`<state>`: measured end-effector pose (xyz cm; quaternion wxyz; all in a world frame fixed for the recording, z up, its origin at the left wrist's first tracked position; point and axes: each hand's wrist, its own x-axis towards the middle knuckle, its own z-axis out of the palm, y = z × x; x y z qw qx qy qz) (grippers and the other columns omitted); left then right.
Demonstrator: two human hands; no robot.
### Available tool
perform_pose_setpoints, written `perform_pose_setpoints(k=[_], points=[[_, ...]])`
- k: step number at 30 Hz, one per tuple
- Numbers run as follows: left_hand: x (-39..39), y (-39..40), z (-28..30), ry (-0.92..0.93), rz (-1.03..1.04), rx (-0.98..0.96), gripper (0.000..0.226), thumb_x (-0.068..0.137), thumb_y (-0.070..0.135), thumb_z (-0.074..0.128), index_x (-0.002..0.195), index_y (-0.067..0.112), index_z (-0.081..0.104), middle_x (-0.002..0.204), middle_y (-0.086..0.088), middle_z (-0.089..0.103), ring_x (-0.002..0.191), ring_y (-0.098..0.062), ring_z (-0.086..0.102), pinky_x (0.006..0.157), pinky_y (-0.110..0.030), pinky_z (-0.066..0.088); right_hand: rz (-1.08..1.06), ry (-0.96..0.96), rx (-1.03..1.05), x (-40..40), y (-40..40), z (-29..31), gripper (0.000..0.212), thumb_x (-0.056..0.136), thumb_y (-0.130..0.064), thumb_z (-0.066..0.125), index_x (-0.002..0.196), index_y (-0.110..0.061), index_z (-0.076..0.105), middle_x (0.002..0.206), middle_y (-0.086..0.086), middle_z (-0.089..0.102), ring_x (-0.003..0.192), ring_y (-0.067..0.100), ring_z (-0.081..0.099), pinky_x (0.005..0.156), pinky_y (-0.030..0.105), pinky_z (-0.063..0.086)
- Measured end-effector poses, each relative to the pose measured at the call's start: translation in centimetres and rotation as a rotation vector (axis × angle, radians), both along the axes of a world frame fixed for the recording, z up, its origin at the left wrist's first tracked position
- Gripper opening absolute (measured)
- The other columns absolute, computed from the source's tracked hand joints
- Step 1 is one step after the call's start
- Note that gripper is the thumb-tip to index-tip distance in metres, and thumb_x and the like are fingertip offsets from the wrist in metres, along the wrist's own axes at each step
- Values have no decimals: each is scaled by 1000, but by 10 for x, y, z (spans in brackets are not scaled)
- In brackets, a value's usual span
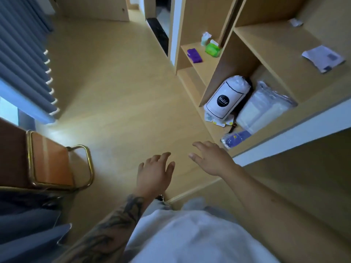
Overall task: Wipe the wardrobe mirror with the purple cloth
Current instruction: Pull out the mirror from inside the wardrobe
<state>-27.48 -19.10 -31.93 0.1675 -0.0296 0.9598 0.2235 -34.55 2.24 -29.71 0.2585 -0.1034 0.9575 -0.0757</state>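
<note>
While both hands hang free above the pale wood floor, neither holds anything. The floor fills the centre and left of the head view. At right stands an open wooden wardrobe with several compartments; no mirror surface can be identified for certain. Grey-blue pleated curtains run down the left edge. At lower left sits an orange-brown seat with a brass-coloured frame.

In the lower middle compartment of the wardrobe, a white rolled bundle with a black round label leans against the divider. Just beside it, on its right, lies a clear plastic-wrapped white package. In front of these two, near the compartment edge, lies a small blue and white packet.

A sheet of white paper lies on the right-hand shelf.

The left hand, on a tattooed forearm, is extended palm down with fingers relaxed and slightly spread. The right hand is extended palm down toward the wardrobe, fingers straight and apart, close to the blue and white packet; whether it touches the shelf edge cannot be told.

The purple cloth lies folded on the small far shelf, well apart from both hands. Near it on the same shelf rest a green wipes pack and a pale bottle.
</note>
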Motion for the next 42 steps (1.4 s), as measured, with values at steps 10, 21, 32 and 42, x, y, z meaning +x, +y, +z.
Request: perform_pose_setpoints(k=[10,21,32,42], points=[[-121,-57,-1,-60,-51,-44,54,106,59,31,152,32,38,144,-8,59,131,-34,55,108,-50,41,-181,-19,-162,-86,-65,-11,51,105,-54,46,149,-30,48,151,7,48,136,31,47,107,47,44],[-297,-102,-2,-140,-49,-97,55,106,60,30,152,33,38,149,-5,54,137,-32,49,111,-51,37,-201,-34,-323,-250,-103,-36,47,103,-52,51,142,-27,55,142,2,58,129,25,56,107,45,47],[-522,-129,25,-113,-98,-175,56,105,61,29,154,35,36,148,-6,55,134,-33,51,110,-50,41,-293,55,-378,-472,-135,-37,43,102,-43,57,138,-19,60,141,8,56,130,30,54,107,44,46],[-756,-81,37,4,-510,-191,58,105,62,28,156,36,33,153,-9,49,139,-34,46,113,-53,38,-642,181,-337,-621,-110,-6,44,101,-42,59,140,-21,59,143,7,55,128,29,56,106,43,47]])
